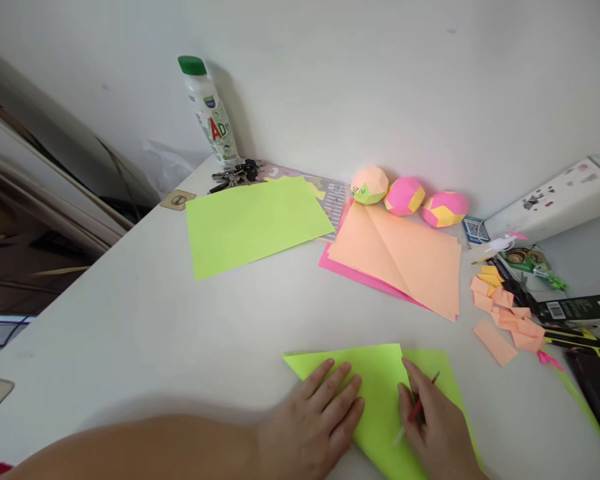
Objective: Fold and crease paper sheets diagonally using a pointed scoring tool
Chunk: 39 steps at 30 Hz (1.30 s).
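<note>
A folded lime-green paper sheet (385, 393) lies on the white table (145, 333) near its front edge. My left hand (313, 420) rests flat on the sheet's left part, fingers stretched out and pressing it down. My right hand (437, 427) sits on the sheet's right part, fingers curled round a thin red pen (420, 403) that lies slantwise over the paper.
Farther back lie a flat lime-green sheet (253, 223), peach sheets (405, 257) over a pink one, three paper balls (405, 195), keys (235, 175) and a white bottle (210, 113) by the wall. Peach paper scraps (505, 320), a cutter (577, 339) and boxes crowd the right.
</note>
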Tool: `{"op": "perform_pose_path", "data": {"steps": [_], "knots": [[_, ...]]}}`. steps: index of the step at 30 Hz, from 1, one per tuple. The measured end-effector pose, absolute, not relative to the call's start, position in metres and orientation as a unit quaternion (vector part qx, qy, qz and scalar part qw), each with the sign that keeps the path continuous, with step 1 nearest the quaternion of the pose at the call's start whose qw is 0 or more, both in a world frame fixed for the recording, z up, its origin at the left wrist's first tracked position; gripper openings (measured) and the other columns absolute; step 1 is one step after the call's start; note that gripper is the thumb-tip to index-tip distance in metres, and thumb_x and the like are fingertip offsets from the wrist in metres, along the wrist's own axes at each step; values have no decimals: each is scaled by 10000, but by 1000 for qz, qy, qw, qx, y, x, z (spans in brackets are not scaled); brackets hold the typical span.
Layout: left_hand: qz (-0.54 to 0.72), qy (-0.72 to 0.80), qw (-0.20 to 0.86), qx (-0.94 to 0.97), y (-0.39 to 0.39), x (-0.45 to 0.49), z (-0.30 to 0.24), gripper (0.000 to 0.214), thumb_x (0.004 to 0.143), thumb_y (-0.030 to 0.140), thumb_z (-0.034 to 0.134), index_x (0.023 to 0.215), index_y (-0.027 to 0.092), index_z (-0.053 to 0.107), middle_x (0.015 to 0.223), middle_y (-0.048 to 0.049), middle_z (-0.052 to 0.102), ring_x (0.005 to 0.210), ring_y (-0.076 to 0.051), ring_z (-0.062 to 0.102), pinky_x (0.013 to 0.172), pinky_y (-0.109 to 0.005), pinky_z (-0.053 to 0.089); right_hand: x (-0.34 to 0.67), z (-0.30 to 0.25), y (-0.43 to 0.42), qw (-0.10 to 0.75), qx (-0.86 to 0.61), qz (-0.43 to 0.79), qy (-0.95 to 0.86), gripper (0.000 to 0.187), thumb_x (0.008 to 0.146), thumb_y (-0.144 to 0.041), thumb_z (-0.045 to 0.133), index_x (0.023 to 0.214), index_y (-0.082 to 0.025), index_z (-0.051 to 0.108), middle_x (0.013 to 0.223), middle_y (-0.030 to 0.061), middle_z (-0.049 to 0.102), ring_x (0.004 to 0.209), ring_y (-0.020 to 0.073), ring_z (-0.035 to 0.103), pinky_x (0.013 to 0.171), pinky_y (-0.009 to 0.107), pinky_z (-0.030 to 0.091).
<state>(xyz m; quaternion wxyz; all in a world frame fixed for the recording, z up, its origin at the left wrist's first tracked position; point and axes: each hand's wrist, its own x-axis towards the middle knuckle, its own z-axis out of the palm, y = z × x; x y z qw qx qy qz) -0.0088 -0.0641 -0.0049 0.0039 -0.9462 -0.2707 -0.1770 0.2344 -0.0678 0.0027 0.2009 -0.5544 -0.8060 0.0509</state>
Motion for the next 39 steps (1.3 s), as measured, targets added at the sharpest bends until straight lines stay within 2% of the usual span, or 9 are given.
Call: {"op": "perform_pose_path", "data": {"steps": [4, 10, 14, 17, 21, 29, 39], "knots": [[-135, -272, 34, -952, -67, -8, 0, 368, 949, 320, 411, 1253, 153, 534, 1285, -101, 558, 1215, -336, 468, 1018, -558, 263, 236, 6, -66, 185, -524, 33, -831, 367, 886, -152, 429, 1251, -163, 467, 602, -26, 537, 477, 126, 527, 482, 231, 448], [-108, -320, 55, -940, -78, -8, 0, 366, 948, 355, 396, 1238, 187, 543, 1262, -100, 568, 1174, -337, 479, 948, -578, 279, 241, 6, -67, 160, -506, 86, -843, 432, 820, -86, 415, 1234, -195, 480, 594, -33, 531, 501, 131, 528, 489, 227, 440], [-62, -362, 29, -930, -80, -11, 6, 548, 915, 552, 363, 1296, 179, 489, 1286, -148, 526, 1181, -360, 431, 936, -613, 239, 244, 5, -66, 154, -491, 112, -850, 464, 803, -84, 422, 1251, -195, 467, 587, -36, 534, 518, 132, 537, 501, 222, 460], [-31, -391, 15, -920, -78, -13, 12, 708, 851, 685, 350, 1331, 175, 456, 1183, -150, 561, 1117, -334, 433, 956, -633, 202, 247, 4, -65, 148, -483, 118, -855, 485, 805, -88, 424, 1280, -185, 447, 579, -39, 531, 512, 131, 531, 498, 219, 465], [-15, -407, 15, -913, -76, -14, 15, 815, 789, 764, 352, 1330, 164, 467, 1082, -131, 564, 1044, -318, 426, 968, -655, 178, 250, 2, -65, 151, -469, 119, -862, 535, 809, -76, 417, 1334, -179, 412, 595, -34, 553, 511, 127, 537, 515, 219, 470], [-10, -421, 23, -907, -77, -14, 13, 817, 776, 780, 342, 1321, 188, 483, 1145, -140, 531, 1070, -324, 394, 946, -647, 224, 249, 4, -60, 154, -463, 94, -868, 550, 834, -119, 427, 1374, -217, 392, 581, -35, 557, 490, 136, 541, 502, 225, 470], [-3, -429, 12, -903, -77, -14, 15, 825, 756, 789, 382, 1342, 215, 469, 1195, -149, 517, 1092, -336, 381, 947, -673, 221, 250, 3, -61, 143, -459, 109, -870, 564, 837, -122, 427, 1392, -207, 371, 585, -34, 562, 498, 132, 548, 511, 216, 476]]}}
